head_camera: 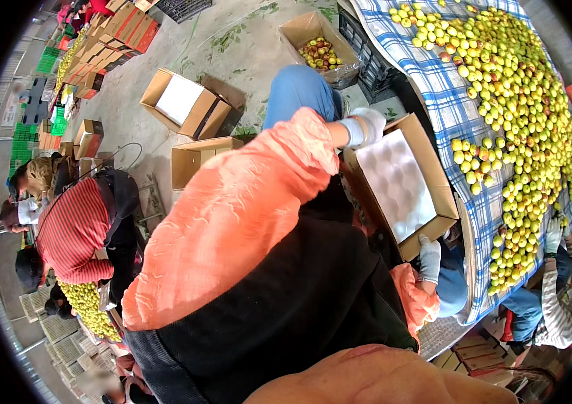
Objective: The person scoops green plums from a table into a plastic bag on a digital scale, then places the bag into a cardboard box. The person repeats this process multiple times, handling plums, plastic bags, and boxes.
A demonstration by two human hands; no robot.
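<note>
A cardboard box (430, 174) is tilted across my lap, beside the sorting table. In it lies a white moulded tray (394, 184) with rows of round cups and no fruit. My left hand (367, 126), in a pale glove and motion-blurred, is at the box's upper left corner; its fingers are unclear. At the opposite end, my right hand (429, 257), also gloved, grips the end wall with the thumb over the rim. Right of the box, many round yellow-green fruits (528, 111), some with brown-red patches, cover a blue-and-white checked cloth (437, 96).
An open carton (316, 30) of browner fruits stands beyond my left knee, next to a black plastic crate (362, 55). Two more cartons (185, 103) (197, 156) sit on the concrete floor. A gloved co-worker (559, 298) is across the table; another in red stripes (76, 227) bends at left.
</note>
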